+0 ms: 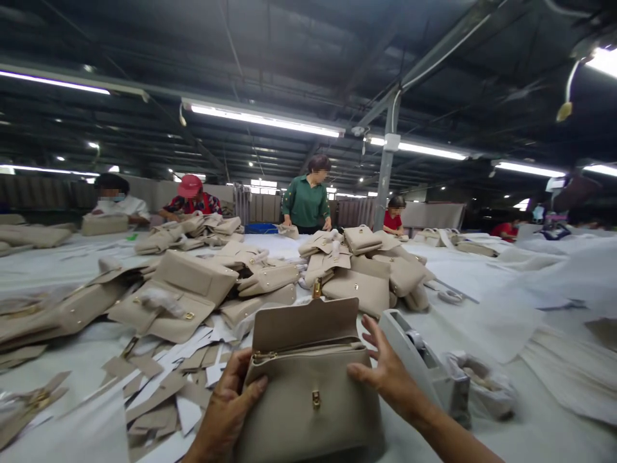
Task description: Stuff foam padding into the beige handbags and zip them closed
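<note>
A beige handbag [308, 405] stands upright on the table right in front of me. Its flap [306, 326] is raised, and a gold clasp [316, 400] shows on the front panel. My left hand [232, 399] grips the bag's left side, thumb on the front and fingers behind the edge. At the right upper corner is my right hand [385, 370], fingers spread, its thumb touching the front panel. A zipper [265, 355] runs along the top opening, partly hidden by the front panel.
A grey tape dispenser [424, 363] stands right of the bag. Several beige bags [178, 299] are heaped beyond it, with card scraps [164, 392] at left. Plastic wrap [486, 386] lies at right. Several people, one in a green top [306, 202], are across the table.
</note>
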Tool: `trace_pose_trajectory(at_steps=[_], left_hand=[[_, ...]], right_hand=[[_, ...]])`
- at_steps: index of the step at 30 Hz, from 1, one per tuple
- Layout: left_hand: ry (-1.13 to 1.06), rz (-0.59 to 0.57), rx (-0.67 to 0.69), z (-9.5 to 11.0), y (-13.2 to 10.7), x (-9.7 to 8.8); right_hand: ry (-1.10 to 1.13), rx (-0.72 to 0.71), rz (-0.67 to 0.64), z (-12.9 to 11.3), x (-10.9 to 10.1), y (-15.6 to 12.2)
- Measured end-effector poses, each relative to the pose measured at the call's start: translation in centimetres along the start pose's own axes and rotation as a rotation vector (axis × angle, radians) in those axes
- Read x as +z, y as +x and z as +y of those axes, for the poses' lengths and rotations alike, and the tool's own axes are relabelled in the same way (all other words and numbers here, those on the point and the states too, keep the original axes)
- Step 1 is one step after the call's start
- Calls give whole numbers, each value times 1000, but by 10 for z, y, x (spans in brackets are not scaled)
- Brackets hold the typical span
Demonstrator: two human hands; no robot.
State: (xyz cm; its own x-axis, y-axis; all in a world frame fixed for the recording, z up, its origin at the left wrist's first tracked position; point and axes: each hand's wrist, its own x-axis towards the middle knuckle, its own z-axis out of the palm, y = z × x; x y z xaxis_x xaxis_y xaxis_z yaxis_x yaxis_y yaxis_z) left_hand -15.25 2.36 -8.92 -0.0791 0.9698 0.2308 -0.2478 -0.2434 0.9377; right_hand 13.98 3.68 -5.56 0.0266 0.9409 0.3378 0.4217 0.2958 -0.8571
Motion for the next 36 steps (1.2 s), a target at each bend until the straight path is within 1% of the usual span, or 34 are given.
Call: trace_pose_trajectory(at_steps=[1,3,5,6,7,9,10,12,14,19,21,24,25,29,31,33,36], left_hand=[[-4,7,-4,1,-1,1],[-5,10,-11,0,-2,2],[15,22,15,-2,-3,1],[37,44,54,-3,-3,-1],[65,79,104,-4,-3,-2],[126,158,195,-4,-2,-6],[154,186,214,-4,-2,-7],[202,200,187,-1,-1,-10],[247,181,143,1,2,-12],[421,153,141,-5,9,-13],[426,112,92,-9,10,-12],[398,21,21,-12,11,-14],[405,20,13,-14,12,-15],[465,95,44,-23,16,-23],[488,94,46,-26,17,-25],[493,76,37,-24,16,-23],[477,67,24,-17,13,-18]], right_hand=[[96,44,-69,-1,0,2],[255,79,-195,-8,3,7],[384,103,-273,-17,9,11],[439,111,-277,-20,12,11],[484,114,-255,-22,15,10],[534,108,-187,-22,22,4],[545,105,-157,-21,24,1],[559,121,-141,-17,27,-6],[575,147,-173,-15,27,-9],[527,163,-271,-7,23,1],[521,130,-269,-4,24,3],[493,91,-223,-3,24,0],[479,86,-223,-3,23,-2],[438,73,-271,6,24,-10],[405,54,-239,14,26,-13],[350,34,-166,20,28,-14],[324,30,-75,17,34,-14]])
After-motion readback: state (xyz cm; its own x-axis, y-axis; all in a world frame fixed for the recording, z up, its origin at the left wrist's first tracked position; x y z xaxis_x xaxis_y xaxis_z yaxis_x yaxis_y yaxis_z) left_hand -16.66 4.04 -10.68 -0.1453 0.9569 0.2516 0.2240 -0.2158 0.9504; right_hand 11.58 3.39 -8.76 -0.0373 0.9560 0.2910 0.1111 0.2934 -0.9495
